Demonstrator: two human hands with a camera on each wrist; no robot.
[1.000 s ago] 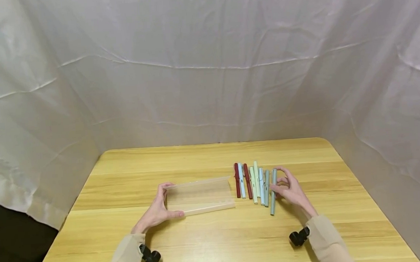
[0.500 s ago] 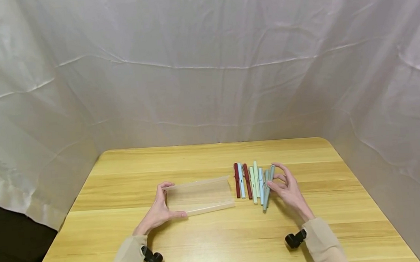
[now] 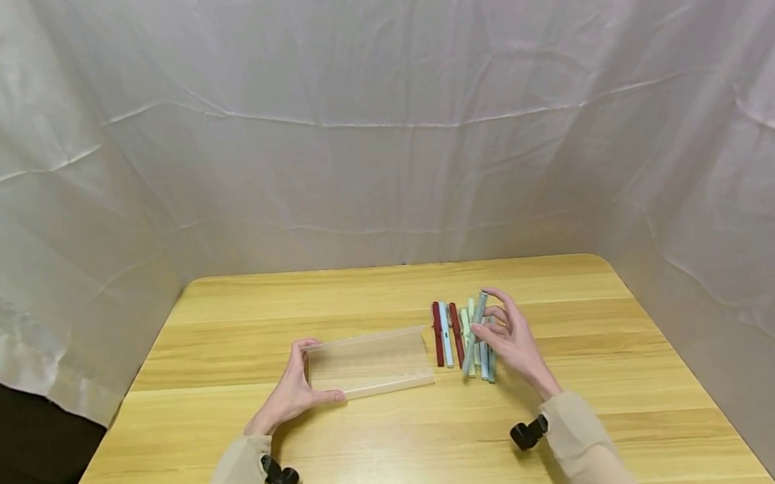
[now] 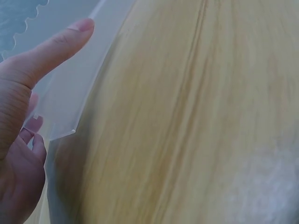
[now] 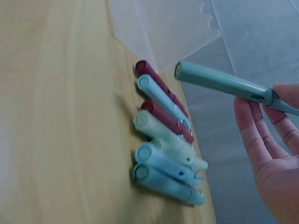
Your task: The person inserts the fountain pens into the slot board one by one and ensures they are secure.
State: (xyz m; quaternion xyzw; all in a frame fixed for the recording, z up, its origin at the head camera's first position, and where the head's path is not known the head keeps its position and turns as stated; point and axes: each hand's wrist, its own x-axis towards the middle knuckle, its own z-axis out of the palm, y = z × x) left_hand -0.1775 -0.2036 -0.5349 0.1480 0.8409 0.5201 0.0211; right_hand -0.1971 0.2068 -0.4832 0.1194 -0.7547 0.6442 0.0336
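Observation:
My right hand (image 3: 516, 342) pinches a grey-green pen (image 3: 475, 333) above a row of pens. In the right wrist view, that pen (image 5: 219, 80) is held between thumb and fingers, raised clear of the others. Beneath it lie two dark red pens (image 5: 161, 86), light blue pens (image 5: 161, 100), pale green ones (image 5: 161, 126) and another grey-green pen (image 5: 166, 184). My left hand (image 3: 290, 391) grips the left end of a clear plastic holder (image 3: 387, 385), thumb on its near edge and fingers at the far edge. Scalloped notches show along the holder (image 4: 70, 102) in the left wrist view.
The wooden table (image 3: 402, 451) carries the holder at centre left, with the pens just right of it. Pale curtains (image 3: 382, 160) enclose the back and sides. A small black camera (image 3: 529, 433) sits on each wrist.
My right hand has lifted the grey-green pen from the right end of the row and carried it left over the other pens, tilting it. The left hand and the holder stay put.

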